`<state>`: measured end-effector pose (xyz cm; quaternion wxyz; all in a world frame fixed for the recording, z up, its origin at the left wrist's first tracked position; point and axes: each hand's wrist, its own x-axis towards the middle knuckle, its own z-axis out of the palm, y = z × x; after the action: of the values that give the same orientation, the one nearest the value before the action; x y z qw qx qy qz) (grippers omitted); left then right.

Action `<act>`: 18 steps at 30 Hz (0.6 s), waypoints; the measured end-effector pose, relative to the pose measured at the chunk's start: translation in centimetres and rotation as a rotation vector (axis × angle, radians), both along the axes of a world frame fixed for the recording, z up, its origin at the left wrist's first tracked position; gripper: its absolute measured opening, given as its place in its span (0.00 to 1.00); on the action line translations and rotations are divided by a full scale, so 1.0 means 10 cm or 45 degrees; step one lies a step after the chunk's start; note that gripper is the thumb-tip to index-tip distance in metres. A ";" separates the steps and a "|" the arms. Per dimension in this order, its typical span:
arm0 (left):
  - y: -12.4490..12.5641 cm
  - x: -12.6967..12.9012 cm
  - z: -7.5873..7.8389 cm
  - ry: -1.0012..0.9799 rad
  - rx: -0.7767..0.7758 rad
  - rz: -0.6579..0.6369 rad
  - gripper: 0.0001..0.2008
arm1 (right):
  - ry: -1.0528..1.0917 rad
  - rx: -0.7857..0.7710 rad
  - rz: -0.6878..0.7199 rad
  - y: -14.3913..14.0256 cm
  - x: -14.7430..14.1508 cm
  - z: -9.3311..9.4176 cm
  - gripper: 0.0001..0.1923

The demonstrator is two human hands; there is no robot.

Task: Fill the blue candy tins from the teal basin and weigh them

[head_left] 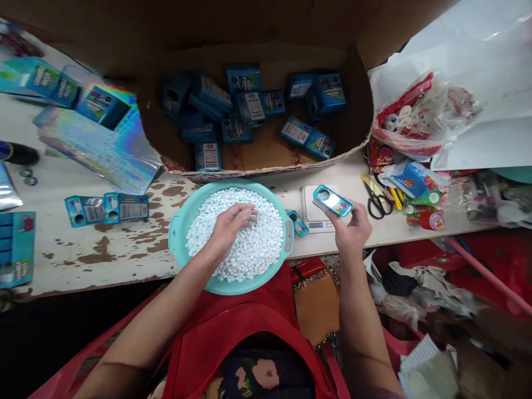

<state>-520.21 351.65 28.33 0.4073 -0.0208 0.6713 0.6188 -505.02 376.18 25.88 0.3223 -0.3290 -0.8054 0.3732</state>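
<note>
My left hand (231, 227) is over a teal basin (177, 233) filled with small white and pale-blue candies (245, 266). Its fingers are curled together among the candies, and whatever lies inside them is hidden. In my right hand (352, 228) is a small blue candy box (332, 200), tilted above a white kitchen scale (310, 202), with a round hole at one end. The fingers are closed round the box's right end. Another small blue packet (297, 223) rests between the basin and the scale.
Behind the basin stands a large cardboard box (266, 160) with several blue candy boxes inside. Flat blue cartons (127, 207) and holographic sheets (100, 147) lie on the left. Scissors (379, 202), plastic bags (415, 119) and small wrappers are at the right. The table's front edge runs below.
</note>
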 end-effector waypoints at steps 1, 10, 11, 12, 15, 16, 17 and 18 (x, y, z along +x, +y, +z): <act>0.08 0.03 0.05 -0.155 0.141 0.074 0.23 | 0.002 0.116 0.115 -0.09 -0.01 0.16 0.20; 0.36 0.12 0.32 -0.840 0.550 0.450 0.20 | -0.104 0.366 0.523 -0.67 -0.18 0.60 0.23; 0.32 0.12 0.31 -0.847 0.551 0.452 0.20 | -0.092 0.362 0.527 -0.69 -0.18 0.60 0.24; 0.28 0.11 0.31 -0.848 0.551 0.455 0.20 | -0.078 0.368 0.537 -0.72 -0.18 0.60 0.25; 0.19 0.10 0.29 -0.824 0.553 0.468 0.20 | -0.085 0.425 0.571 -0.78 -0.20 0.61 0.24; 0.18 0.11 0.29 -0.807 0.560 0.474 0.20 | -0.101 0.446 0.575 -0.79 -0.22 0.60 0.24; 0.16 0.11 0.28 -0.793 0.569 0.476 0.19 | -0.121 0.457 0.576 -0.81 -0.23 0.59 0.23; 0.15 0.12 0.27 -0.783 0.579 0.474 0.18 | -0.135 0.459 0.574 -0.82 -0.24 0.58 0.23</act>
<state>-519.04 353.18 31.06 0.4641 -0.2350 0.3497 0.7791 -507.43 367.98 31.73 0.2421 -0.0980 -0.9272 0.2685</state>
